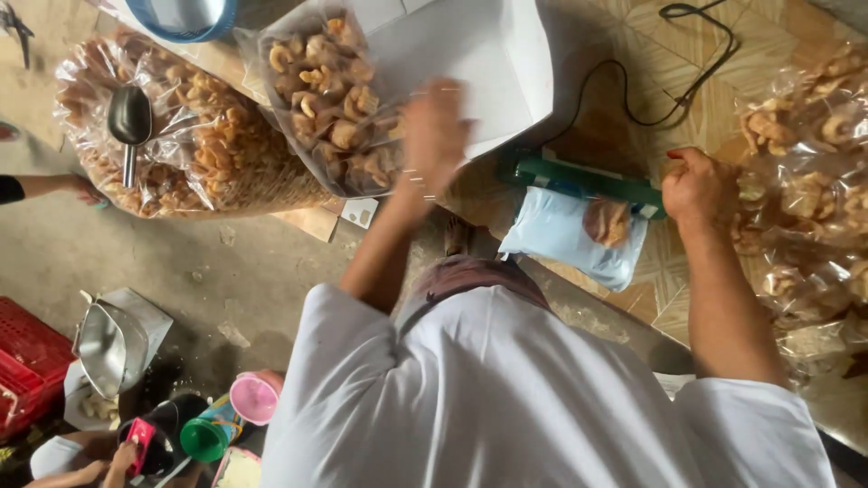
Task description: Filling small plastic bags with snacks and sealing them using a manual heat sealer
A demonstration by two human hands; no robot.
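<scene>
patterned floor tiles lie under a green heat sealer (583, 179), a pale blue snack packet (565, 237) sticking out just below the right hand (696, 185), whose fingers are curled shut on the sealer's bar. left hand (434, 136) is blurred at a clear bag of crackers (330, 99); its grip cannot be told.

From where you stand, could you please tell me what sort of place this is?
Probably a small, informal snack-packing workshop: big clear bags of fried crackers, a green heat sealer clamped on a filled pouch under the right hand, and a metal scoop.
</scene>
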